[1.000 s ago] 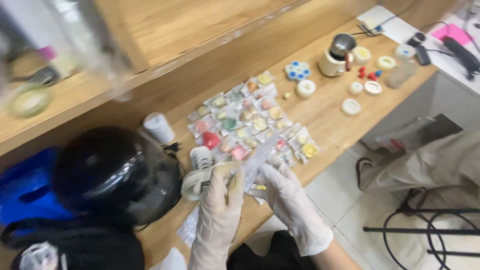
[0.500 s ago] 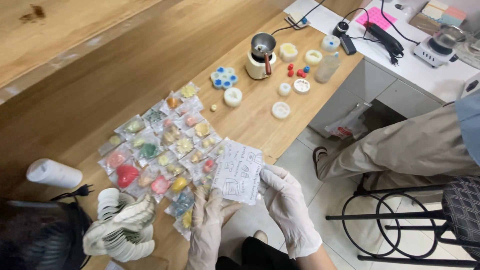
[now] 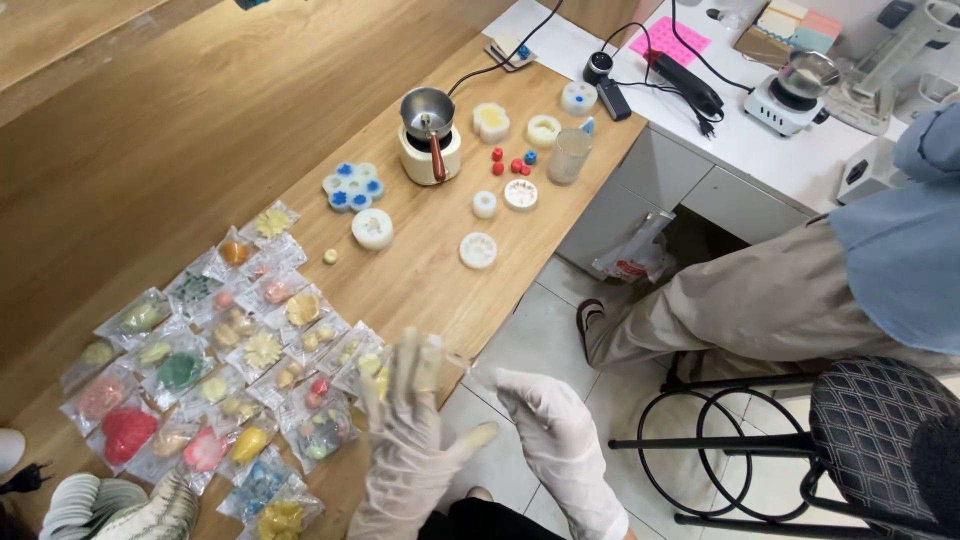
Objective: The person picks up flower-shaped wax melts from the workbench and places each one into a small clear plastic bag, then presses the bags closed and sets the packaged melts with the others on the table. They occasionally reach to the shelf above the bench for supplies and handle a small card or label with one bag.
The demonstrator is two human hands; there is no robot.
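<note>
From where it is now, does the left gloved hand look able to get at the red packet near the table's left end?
Probably yes: the left hand is raised over the packets, and nothing lies over the red packet; only neighbouring packets crowd it.

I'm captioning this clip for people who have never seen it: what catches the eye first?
First, the spread of small clear packets holding colourful moulded shapes, covering the near left of the wooden table. Next, two white-gloved hands at the bottom edge, the left hand raised and blurred beside the right hand. Farther back stands a small melting pot among white moulds.
</note>
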